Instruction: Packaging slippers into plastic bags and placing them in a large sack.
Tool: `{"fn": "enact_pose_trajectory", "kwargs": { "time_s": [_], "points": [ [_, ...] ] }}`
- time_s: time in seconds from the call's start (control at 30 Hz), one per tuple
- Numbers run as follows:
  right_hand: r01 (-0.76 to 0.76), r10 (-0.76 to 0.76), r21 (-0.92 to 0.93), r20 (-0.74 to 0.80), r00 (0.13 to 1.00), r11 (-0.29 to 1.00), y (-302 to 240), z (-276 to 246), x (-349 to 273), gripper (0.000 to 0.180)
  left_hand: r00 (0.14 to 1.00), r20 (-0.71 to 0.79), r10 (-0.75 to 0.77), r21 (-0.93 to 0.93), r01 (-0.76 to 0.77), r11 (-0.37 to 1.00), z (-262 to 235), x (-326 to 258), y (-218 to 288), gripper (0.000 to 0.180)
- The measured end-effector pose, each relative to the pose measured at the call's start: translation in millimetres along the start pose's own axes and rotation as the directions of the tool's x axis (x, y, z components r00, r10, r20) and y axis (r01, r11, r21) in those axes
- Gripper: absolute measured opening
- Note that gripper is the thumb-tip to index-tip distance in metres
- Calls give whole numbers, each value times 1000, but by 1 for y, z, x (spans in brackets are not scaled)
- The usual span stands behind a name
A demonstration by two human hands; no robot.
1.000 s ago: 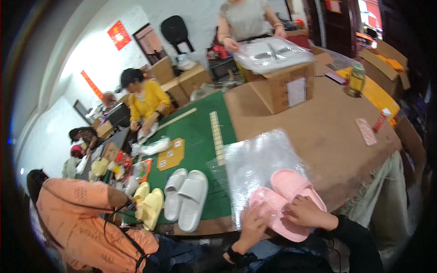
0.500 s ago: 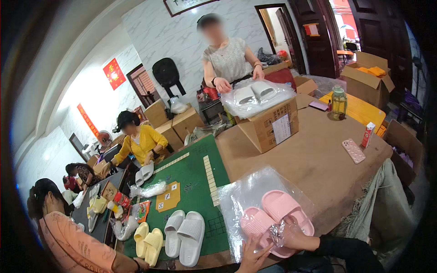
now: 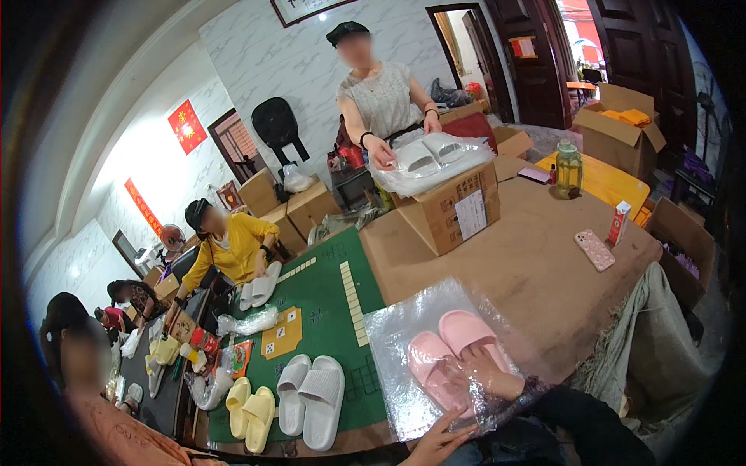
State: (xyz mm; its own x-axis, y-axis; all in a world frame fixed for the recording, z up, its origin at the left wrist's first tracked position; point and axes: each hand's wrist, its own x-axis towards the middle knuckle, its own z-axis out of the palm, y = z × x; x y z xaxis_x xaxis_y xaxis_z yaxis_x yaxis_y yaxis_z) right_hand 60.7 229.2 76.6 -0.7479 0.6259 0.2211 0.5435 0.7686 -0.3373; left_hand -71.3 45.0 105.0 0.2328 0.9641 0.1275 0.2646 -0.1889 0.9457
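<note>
Pink slippers (image 3: 465, 332) lie side by side on a clear plastic bag (image 3: 391, 365), or partly within it, at the near edge of the brown table (image 3: 536, 248). Right hand (image 3: 491, 374) lies on the pair, fingers extended over the right slipper, film around the wrist; cannot tell how firmly it grips. Left hand (image 3: 441, 443) has fingers apart at the bag's lower edge; whether it pinches film, cannot tell.

Handling, by judgement: light, springy foam, hard to damage; film slick, thin, apt to cling and crease. Best hold: straps or sole sides; bag by its rim.

Surface: green mat (image 3: 330, 283) to the left, bearing white slippers (image 3: 322, 400) and yellow slippers (image 3: 258, 418). Phone (image 3: 594, 250) at right. Beyond, a carton (image 3: 454, 213) under bagged slippers (image 3: 431, 154), co-worker's hands there. Room: marbled wall (image 3: 256, 58), dark doors (image 3: 536, 66).
</note>
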Motion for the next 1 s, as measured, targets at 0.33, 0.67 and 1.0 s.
{"fn": "enact_pose_trajectory", "kwargs": {
  "time_s": [0.33, 0.67, 1.0],
  "points": [
    [-114, 124, -123, 78, 989, 986, 7, -12, -67, 65, 998, -53, -25, 332, 41, 942, 2, -15, -32, 25],
    [67, -13, 343, -159, 987, 937, 42, 23, -97, 66, 976, -211, 47, 382, 38, 924, 19, -8, -56, 16],
    [-260, 312, 238, -219, 924, 936, 24, 43, -104, 31, 993, -56, 106, 380, -78, 922, 14, -11, -64, 19]
  ]
}}
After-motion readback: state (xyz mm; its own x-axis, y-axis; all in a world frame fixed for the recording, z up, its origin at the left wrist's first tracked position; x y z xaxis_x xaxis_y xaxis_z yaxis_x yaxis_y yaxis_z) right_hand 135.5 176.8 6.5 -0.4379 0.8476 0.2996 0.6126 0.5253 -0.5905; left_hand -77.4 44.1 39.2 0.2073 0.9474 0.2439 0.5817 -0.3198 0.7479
